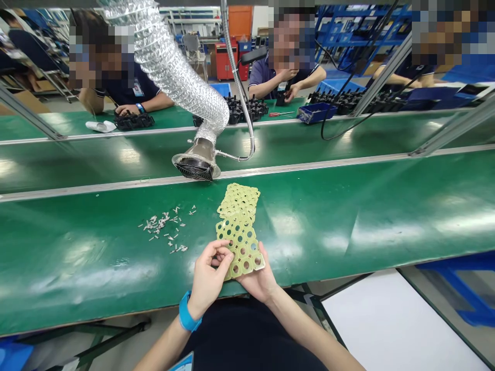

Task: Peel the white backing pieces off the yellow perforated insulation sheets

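Observation:
A yellow-green sheet with rows of round holes (240, 238) is tilted up off the bench in front of me. My right hand (260, 281) supports it from below, thumb along its right edge and the other fingers hidden underneath. My left hand (212, 268), with a blue band at the wrist, is closed in a pinch over the sheet's lower left part. What those fingertips hold, if anything, is hidden. Just beyond lie more of the same perforated sheets (240, 198), overlapping. Left of them is a scattered heap of small silvery metal pieces (157, 224).
A foil duct (185, 67) with a grilled fan hood (195, 162) hangs over the green bench (328, 221). Metal rails cross behind it. Co-workers sit opposite, near black parts (247, 109) and a blue bin (315, 112). A white board (390, 324) lies lower right.

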Demonstrator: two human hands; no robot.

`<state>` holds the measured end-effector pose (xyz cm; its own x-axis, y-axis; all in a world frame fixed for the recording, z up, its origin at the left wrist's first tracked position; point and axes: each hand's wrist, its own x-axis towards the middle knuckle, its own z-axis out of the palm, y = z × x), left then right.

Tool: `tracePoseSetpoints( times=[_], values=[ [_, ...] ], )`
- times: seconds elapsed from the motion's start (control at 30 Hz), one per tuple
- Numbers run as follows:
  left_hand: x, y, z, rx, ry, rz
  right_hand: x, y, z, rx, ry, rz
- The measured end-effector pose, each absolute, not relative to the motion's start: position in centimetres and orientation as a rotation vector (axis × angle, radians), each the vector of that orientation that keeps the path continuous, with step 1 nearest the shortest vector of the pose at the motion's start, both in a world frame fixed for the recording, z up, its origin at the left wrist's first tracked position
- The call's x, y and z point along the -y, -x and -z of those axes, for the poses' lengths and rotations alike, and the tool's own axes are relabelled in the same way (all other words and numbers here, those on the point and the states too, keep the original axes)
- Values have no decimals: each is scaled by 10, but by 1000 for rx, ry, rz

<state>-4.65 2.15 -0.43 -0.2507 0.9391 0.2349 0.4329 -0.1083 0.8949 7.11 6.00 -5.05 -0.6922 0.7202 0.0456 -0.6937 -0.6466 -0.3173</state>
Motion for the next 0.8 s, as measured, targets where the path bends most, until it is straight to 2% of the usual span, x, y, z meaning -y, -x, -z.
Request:
tracePoseSetpoints(
  times=[0.8],
  values=[
    [-23, 50, -3, -1684, -1559, -1245, -59, -71, 49, 416, 91, -2306]
  ],
)
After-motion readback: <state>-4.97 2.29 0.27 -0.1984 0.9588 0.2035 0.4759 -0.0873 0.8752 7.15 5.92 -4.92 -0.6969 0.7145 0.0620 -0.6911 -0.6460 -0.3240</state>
